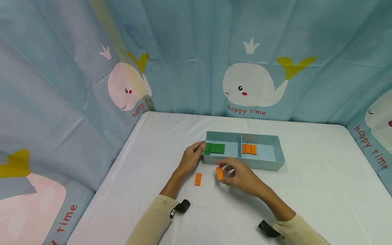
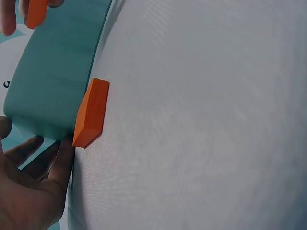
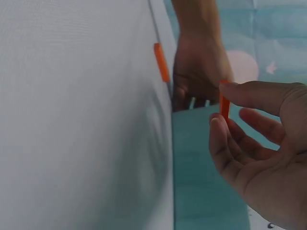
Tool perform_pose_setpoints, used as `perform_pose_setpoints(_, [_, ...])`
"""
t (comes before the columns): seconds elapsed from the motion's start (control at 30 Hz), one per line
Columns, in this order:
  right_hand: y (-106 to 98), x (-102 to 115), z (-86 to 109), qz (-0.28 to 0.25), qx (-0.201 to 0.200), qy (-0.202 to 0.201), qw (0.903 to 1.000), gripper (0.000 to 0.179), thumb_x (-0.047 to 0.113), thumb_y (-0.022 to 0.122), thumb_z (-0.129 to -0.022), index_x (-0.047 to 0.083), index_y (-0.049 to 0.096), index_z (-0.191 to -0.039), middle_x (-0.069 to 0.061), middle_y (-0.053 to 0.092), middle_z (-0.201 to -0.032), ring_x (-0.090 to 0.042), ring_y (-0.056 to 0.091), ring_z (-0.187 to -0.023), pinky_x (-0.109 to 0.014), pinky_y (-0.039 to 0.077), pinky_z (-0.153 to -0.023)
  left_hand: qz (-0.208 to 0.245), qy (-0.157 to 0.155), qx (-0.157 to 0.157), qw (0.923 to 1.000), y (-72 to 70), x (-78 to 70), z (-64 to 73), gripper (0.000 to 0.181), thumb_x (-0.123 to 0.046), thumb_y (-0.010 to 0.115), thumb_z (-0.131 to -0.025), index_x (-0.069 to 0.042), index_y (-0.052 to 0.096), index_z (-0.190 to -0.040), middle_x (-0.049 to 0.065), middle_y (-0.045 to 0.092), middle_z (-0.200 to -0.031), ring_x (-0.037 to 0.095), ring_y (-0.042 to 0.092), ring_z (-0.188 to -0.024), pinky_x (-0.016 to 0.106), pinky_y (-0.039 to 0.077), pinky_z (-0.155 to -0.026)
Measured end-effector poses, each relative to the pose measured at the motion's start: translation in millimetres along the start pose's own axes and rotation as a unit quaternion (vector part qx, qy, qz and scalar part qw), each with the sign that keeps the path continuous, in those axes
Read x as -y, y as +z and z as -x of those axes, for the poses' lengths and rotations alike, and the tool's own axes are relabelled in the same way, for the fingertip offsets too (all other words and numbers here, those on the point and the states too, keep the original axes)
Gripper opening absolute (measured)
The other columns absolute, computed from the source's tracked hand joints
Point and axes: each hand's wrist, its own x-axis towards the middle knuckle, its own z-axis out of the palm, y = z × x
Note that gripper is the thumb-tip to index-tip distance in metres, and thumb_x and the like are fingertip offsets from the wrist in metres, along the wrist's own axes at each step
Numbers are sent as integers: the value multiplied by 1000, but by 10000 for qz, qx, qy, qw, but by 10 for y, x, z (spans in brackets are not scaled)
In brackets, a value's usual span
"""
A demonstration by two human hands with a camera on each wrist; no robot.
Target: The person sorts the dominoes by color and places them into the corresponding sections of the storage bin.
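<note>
A pale blue-green two-compartment box (image 1: 263, 164) lies across the table. My left hand (image 1: 190, 157) rests at its left end, the fairly straight fingers touching the end wall in the left wrist view. Between thumb and fingertips my right hand (image 1: 243, 177) pinches an orange rectangular block (image 1: 219, 173), held above the table in front of the box. A second orange block (image 1: 198, 179) lies on the cloth near the left forearm. Several green blocks (image 1: 215, 148) sit in the left compartment. Orange blocks (image 1: 248, 149) stand side by side in the right compartment, against the divider (image 1: 241, 144).
A white cloth (image 1: 318, 190) covers the table. Behind and beside it hangs a blue curtain (image 1: 190, 81) printed with whales. Black wrist devices (image 1: 183, 206) are worn at both sleeves.
</note>
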Motion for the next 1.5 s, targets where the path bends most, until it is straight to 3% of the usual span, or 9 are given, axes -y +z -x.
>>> perform_pose_setpoints(0.37, [-226, -21, 136, 217, -467, 53, 9987, 53, 11, 86, -90, 19, 67, -139, 3, 71, -130, -17, 69, -108, -32, 62, -87, -20, -3, -12, 10000, -8, 7, -2, 59, -45, 52, -112, -7, 53, -156, 12, 58, -154, 28, 60, -137, 44, 59, -105])
perform_pose_setpoints(0.7, [-394, -77, 228, 217, -845, -83, 9962, 51, 8, 85, -91, 12, 67, -138, -4, 72, -130, -22, 70, -108, -33, 63, -87, 68, -10, -4, 10000, -2, 24, -13, 58, -45, 53, -112, -7, 53, -156, 13, 57, -155, 30, 59, -138, 46, 58, -106])
perform_pose_setpoints(1.17, [-684, -111, 359, 369, -1224, -45, 9918, 52, 2, 81, -93, 8, 65, -141, -10, 66, -140, -25, 68, -111, -22, 61, -87, 120, -22, -17, 9999, -6, 10, -17, 58, -45, 54, -112, -7, 54, -156, 13, 57, -156, 30, 58, -140, 48, 58, -106])
perform_pose_setpoints(1.5, [-854, -186, 422, 525, -1505, -176, 9871, 53, -2, 80, -93, 6, 63, -143, -13, 66, -138, -25, 67, -113, -15, 59, -86, -124, 17, -16, 9999, -10, 27, -9, 58, -47, 51, -112, -8, 55, -155, 11, 59, -154, 27, 60, -136, 43, 59, -105])
